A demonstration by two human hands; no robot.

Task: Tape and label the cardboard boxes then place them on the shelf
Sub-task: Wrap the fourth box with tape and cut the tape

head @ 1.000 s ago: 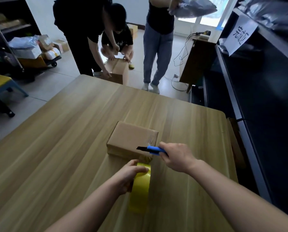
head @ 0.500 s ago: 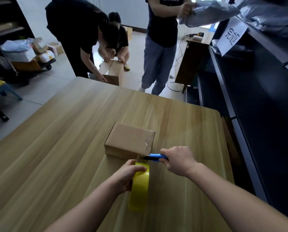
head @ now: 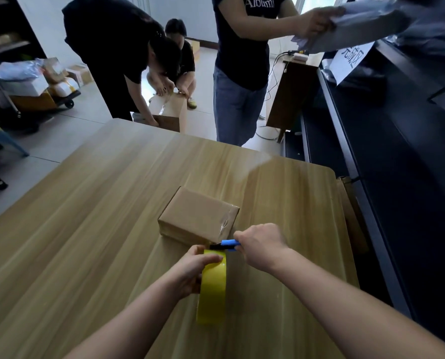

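The cardboard box (head: 198,215) lies on the wooden bench (head: 86,229), shiny tape across its right end. Just before it the left grip (head: 190,270) holds a yellow tape roll (head: 212,291) on edge; the right grip (head: 261,246) clasps a blue knife (head: 228,244) at the roll's top.

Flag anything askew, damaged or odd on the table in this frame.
Only one thing: the clear tape on the right end of the cardboard box looks wrinkled, not flat. The tape roll and cutter are held normally.

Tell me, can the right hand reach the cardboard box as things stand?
Probably yes. The right hand is just beside the cardboard box with nothing between, but it grips a blue cutter.
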